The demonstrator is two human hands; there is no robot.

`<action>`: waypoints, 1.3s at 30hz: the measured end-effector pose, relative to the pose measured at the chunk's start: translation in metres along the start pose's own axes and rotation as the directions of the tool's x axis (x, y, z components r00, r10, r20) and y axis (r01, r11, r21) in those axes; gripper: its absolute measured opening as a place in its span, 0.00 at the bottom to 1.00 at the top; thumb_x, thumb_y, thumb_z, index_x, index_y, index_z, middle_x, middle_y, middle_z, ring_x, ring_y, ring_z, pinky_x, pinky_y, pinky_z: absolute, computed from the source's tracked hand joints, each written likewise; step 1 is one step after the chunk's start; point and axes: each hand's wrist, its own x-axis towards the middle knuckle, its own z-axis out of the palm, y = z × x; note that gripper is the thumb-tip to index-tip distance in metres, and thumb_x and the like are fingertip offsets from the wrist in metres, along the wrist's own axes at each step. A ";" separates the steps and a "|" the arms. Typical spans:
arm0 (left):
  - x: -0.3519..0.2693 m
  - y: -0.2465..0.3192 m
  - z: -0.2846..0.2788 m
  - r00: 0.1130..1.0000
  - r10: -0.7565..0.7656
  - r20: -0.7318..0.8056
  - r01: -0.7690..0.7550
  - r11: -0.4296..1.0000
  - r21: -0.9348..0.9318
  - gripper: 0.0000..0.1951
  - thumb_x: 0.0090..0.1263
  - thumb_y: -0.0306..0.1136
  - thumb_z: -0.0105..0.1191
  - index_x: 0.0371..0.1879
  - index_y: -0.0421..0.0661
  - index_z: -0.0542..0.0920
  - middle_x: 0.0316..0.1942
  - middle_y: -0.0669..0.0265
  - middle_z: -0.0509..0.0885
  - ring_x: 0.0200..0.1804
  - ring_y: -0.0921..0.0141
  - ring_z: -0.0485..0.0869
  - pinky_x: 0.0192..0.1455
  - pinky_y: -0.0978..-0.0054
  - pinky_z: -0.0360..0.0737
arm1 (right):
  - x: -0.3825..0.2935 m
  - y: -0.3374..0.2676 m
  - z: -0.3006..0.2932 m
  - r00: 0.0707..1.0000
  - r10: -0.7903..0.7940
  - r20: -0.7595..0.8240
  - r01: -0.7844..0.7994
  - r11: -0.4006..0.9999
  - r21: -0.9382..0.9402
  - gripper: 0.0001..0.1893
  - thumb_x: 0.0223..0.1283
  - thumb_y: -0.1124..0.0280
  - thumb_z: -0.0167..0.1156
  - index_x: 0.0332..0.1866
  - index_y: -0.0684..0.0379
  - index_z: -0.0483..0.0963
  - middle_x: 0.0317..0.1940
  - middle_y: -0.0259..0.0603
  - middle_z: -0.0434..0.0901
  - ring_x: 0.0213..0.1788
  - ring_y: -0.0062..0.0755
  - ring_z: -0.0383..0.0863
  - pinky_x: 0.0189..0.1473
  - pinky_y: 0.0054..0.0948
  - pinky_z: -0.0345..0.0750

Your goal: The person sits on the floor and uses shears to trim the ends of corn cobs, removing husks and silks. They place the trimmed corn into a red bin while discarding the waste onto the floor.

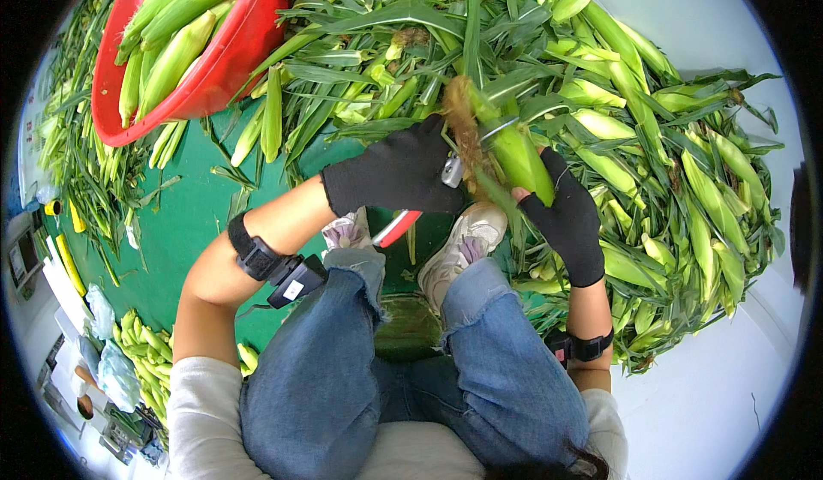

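Between my two hands, above my shoes, an ear of corn in its green husk (521, 155) is held at a tilt, its brown silk hanging on the left side. In a black glove, my left hand (408, 168) is closed around a cutting tool with red-and-grey handles (397, 228), probably pruning shears; a thin metal blade crosses the husk. The silk and glove hide much of the tool. My right hand (566, 213), gloved in black with bare fingertips, grips the lower end of the ear from the right.
A large heap of corn ears and leaves (617, 133) spreads ahead and to the right. At the upper left stands a red plastic basin (212, 81) of husked-in ears. More ears (144, 364) lie at the lower left, near plastic bags (117, 374). The floor is green (154, 242).
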 end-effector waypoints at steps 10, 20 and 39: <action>-0.007 -0.036 0.008 0.975 -0.219 -0.040 0.181 0.883 -0.433 0.22 0.56 0.43 0.63 0.44 0.42 0.78 0.40 0.52 0.82 0.43 0.59 0.82 0.46 0.64 0.78 | 0.008 0.013 -0.004 0.959 0.233 0.161 -0.276 0.642 0.716 0.27 0.62 0.59 0.60 0.64 0.60 0.67 0.53 0.41 0.77 0.54 0.26 0.74 0.56 0.29 0.71; 0.026 -0.015 0.003 0.904 -0.270 -0.332 -0.078 0.659 -0.748 0.27 0.61 0.34 0.60 0.60 0.43 0.68 0.41 0.55 0.81 0.44 0.62 0.82 0.48 0.68 0.79 | 0.006 0.005 0.034 0.952 0.089 0.294 -0.297 0.020 0.955 0.33 0.62 0.52 0.58 0.66 0.62 0.62 0.55 0.46 0.74 0.56 0.35 0.76 0.59 0.36 0.73; 0.045 -0.006 0.004 0.904 -0.221 -0.366 -0.150 0.638 -0.756 0.31 0.56 0.39 0.65 0.55 0.42 0.66 0.40 0.55 0.80 0.33 0.60 0.83 0.36 0.60 0.80 | -0.004 0.013 0.025 0.876 0.061 0.478 -0.433 -0.335 0.837 0.37 0.51 0.43 0.61 0.58 0.65 0.68 0.46 0.52 0.78 0.44 0.46 0.82 0.46 0.47 0.80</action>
